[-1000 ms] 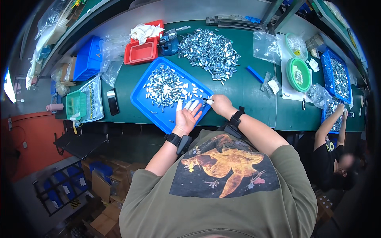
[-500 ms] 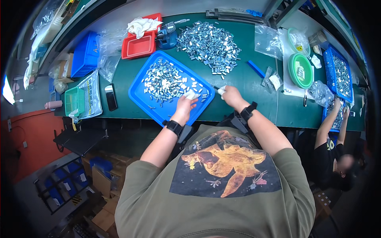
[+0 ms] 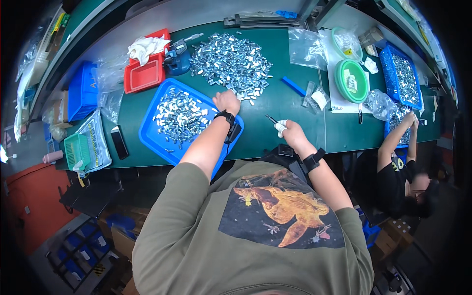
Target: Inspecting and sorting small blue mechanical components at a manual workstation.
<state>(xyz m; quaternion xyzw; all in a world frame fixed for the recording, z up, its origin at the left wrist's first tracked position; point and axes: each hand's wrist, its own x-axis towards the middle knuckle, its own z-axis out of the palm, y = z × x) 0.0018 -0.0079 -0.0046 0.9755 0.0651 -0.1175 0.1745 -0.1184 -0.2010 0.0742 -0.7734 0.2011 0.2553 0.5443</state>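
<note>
Where the pile of small metal pieces (image 3: 228, 61) spreads over the green table (image 3: 275, 105), the left hand (image 3: 227, 102) reaches in at its six o'clock edge; its fingertips are hidden, so I cannot tell whether its grip is closed on anything. At the pile's five o'clock, the right hand (image 3: 292, 132) has its white-covered fingers clenched around a thin dark tool (image 3: 271, 119), held clear of the pile. At seven o'clock, under the left forearm, sits a blue tray (image 3: 156, 140) with more such pieces in it. Just beside the pile, at nine, stands a blue measuring tool (image 3: 177, 61), then a red tray (image 3: 145, 73). A blue bar (image 3: 293, 86) lies at four, a green bowl (image 3: 364, 84) at three, a phone (image 3: 119, 142) at eight.
</note>
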